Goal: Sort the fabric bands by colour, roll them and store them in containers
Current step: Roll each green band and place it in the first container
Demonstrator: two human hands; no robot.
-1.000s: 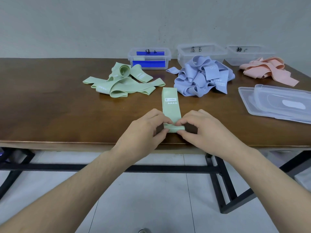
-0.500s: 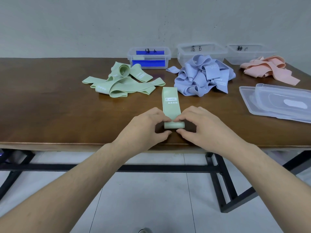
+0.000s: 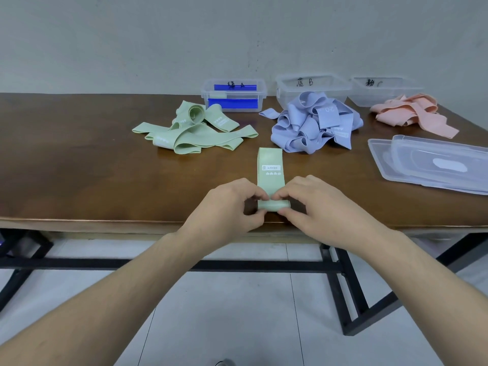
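1. A pale green flat fabric band [image 3: 270,170] lies lengthwise near the front edge of the brown wooden table [image 3: 79,159], its near end turned into a small tight roll.
2. The left hand [image 3: 227,207] and the right hand [image 3: 319,207] both pinch that roll between curled fingers and thumbs, one at each end of it.
3. The band bears a small white printed label, seen upside down; it seems to read "HEAVY", with a row of white marks below.
4. Behind lie a loose heap of green bands [image 3: 192,130], a tangled pile of lavender-blue bands [image 3: 314,125], one marked "20", and a pile of pink bands [image 3: 412,114].
5. Three clear plastic boxes stand at the back: the left box [image 3: 233,95] holds blue strips, the middle box [image 3: 311,87] and the right box [image 3: 383,91] carry handwritten marks.
6. Clear plastic lids [image 3: 433,165] lie stacked at the right.
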